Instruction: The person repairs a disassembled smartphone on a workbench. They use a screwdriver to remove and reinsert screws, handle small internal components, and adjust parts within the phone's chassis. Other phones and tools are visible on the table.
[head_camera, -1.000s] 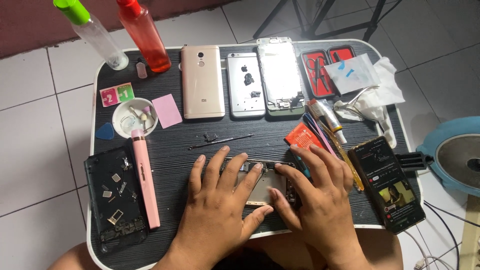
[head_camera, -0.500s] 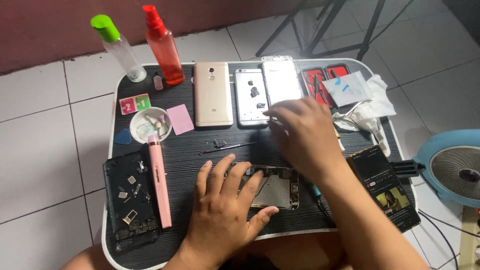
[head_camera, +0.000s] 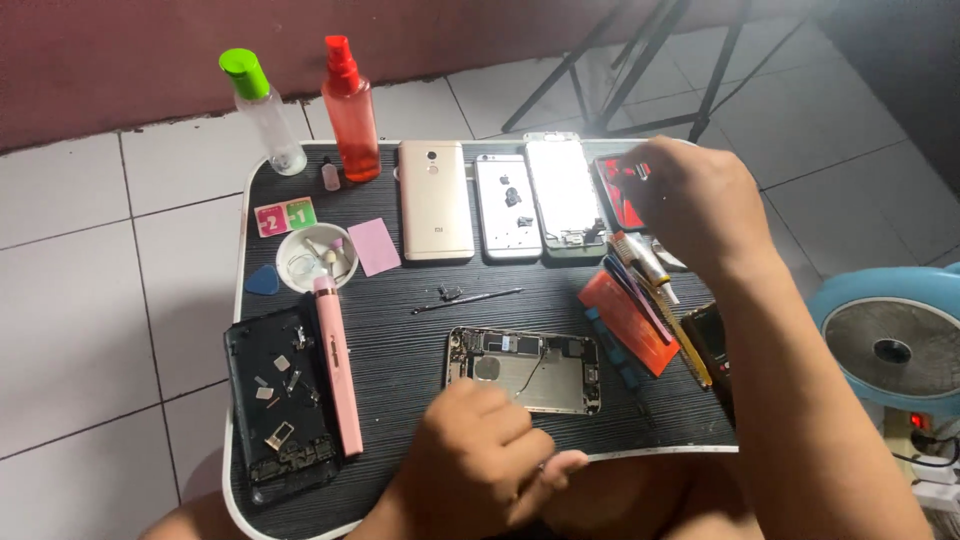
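Head view: left hand (head_camera: 480, 465) loosely curled, touching near edge of opened phone chassis (head_camera: 525, 368) at tray centre. Right hand (head_camera: 690, 200) closed over red tool case (head_camera: 618, 192), far right; grip contents indiscernible.

1. Left hand (head_camera: 480, 455): positioned low, close to the body. Fingers are curled inward into a loose fist, knuckles facing up. The thumb (head_camera: 560, 468) projects to the side, tip pointing right.
2. Left forearm: mostly below the lower edge of view; only a short section behind the wrist shows.
3. Right hand (head_camera: 690, 195): extended far forward, back of the hand facing up. Fingers are bent downward and bunched together; the fingertips are hidden beneath the hand.
4. Right forearm (head_camera: 810, 400): bare, running diagonally from the lower right corner up to the wrist, elbow out of view.
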